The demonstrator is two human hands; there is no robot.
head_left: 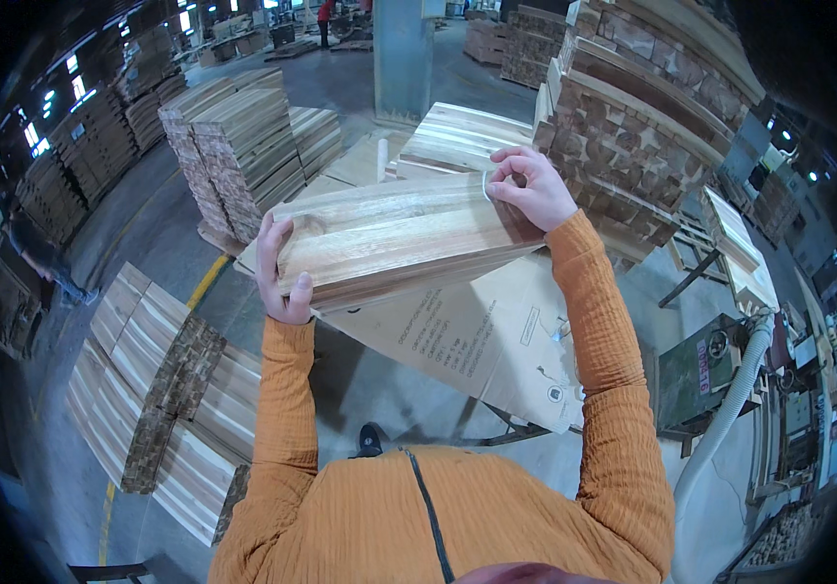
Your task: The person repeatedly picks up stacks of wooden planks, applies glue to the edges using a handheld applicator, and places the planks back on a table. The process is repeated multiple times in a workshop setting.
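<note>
Far to the left of your left hand (278,271), another person (38,251) is at the dim edge of the view. Nearer to you, below and to the left of the same hand, there are low rows of striped wooden boards (165,384). Beyond this hand, a little to its left, a tall stack of boards (235,161) stands on the floor.

Your left hand is bent around the left end of a wooden panel (389,229); its thumb lies on the near side and its fingers are behind the end. So the panel is between your two hands, its upper face striped in light and brown. Below the panel and to the right of your left hand is a printed cardboard sheet (457,355); whether the panel touches it, I cannot tell.

Just beyond your right hand (533,185), to its left, lie further light panels (472,127). Your right hand is at the far right corner of the panel, with thumb and forefinger curled toward each other, near a thin white line. I cannot tell if they pinch something.

To the right of this hand rises a high pile of wood blocks (608,146). Further right and nearer to you is a green machine (696,375), with a pale ribbed hose (727,414) beside it.
</note>
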